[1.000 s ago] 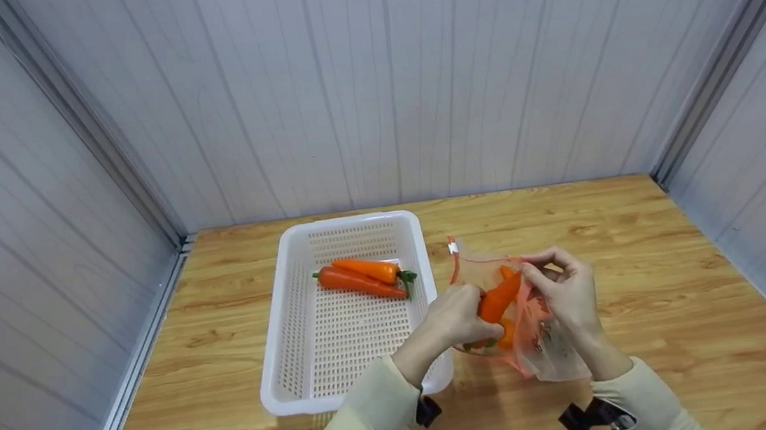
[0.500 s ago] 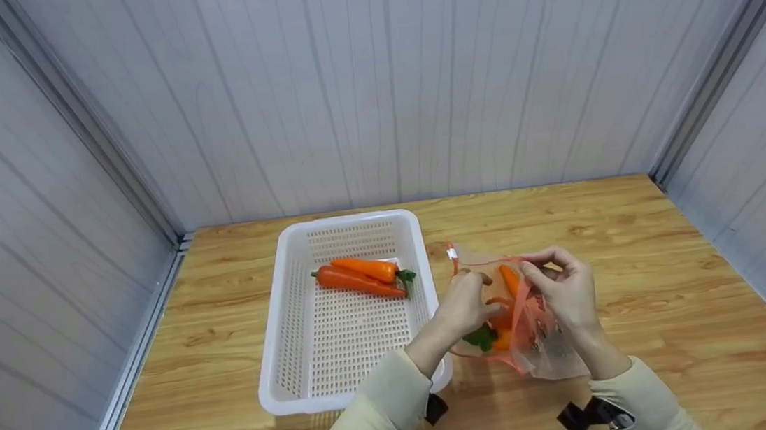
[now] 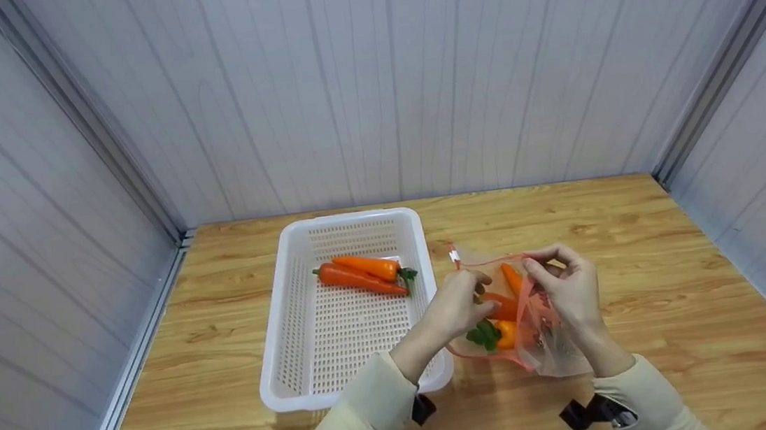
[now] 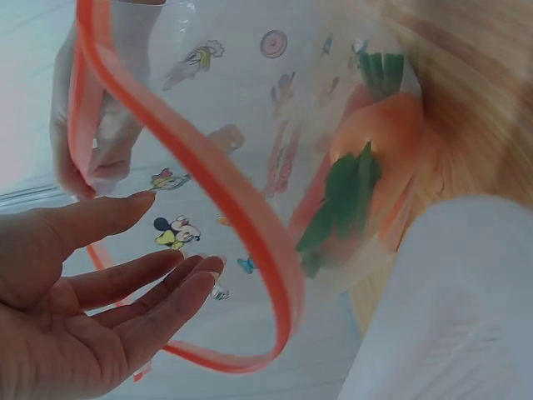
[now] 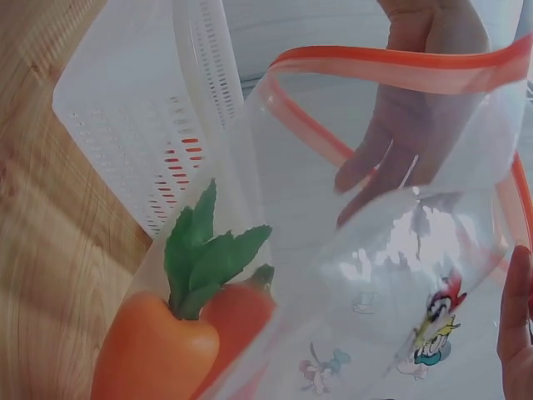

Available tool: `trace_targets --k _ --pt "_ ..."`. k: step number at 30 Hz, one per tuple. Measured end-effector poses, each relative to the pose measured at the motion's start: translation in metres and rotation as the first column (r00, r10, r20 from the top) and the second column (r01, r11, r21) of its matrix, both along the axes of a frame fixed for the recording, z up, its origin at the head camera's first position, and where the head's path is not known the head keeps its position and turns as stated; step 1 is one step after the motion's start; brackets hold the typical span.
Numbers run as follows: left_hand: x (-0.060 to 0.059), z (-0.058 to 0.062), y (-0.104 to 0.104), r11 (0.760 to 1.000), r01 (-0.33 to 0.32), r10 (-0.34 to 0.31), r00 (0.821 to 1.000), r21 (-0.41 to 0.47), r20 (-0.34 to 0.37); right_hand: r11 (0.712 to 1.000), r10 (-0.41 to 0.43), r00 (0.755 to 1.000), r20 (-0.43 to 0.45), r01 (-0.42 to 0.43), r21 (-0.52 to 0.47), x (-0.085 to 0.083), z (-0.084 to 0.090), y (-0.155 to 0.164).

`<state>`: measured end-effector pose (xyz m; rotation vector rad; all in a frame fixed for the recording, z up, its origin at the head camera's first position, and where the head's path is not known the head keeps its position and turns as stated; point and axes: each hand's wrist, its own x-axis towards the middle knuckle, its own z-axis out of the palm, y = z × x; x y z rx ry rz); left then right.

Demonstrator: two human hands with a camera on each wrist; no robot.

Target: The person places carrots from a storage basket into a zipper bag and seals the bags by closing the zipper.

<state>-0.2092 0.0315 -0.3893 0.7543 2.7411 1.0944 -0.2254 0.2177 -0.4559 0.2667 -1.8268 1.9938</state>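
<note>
While a second ago your left hand (image 3: 458,306) was gripping a carrot at the mouth of the zip bag (image 3: 522,314), that carrot now lies inside with the others, so the bag holds three carrots (image 3: 505,315) and your hand has come away empty. That looks like one more transfer done, with two carrots (image 3: 361,277) left lying in the white basket (image 3: 285,365) on the wooden table (image 3: 676,271). Look at your left fingers (image 4: 125,292): straight and relaxed, spread loosely just at the orange zip rim (image 4: 250,225), holding nothing. Your right hand (image 3: 566,289) hasn't budged; it pinches the far edge of the bag's mouth between thumb and curled fingers, keeping the opening propped wide. From the right wrist camera you can see the green leafy tops (image 5: 208,250) pressed against the clear film, carrots resting low in the bag, which sits on the table just beside the basket's right wall.
</note>
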Motion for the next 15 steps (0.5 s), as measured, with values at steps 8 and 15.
trace_targets --k 8,15 --pt "-0.001 0.016 -0.018 1.000 -0.008 0.009 0.999 0.021 -0.052 1.000 0.009 1.000 -0.008 -0.009 -0.005 -0.005 -0.008 0.007" --pt "-0.015 0.026 -0.036 0.997 -0.033 0.035 0.999 0.067 -0.032 1.000 0.012 1.000 -0.023 -0.012 0.004 -0.006 -0.010 0.008"
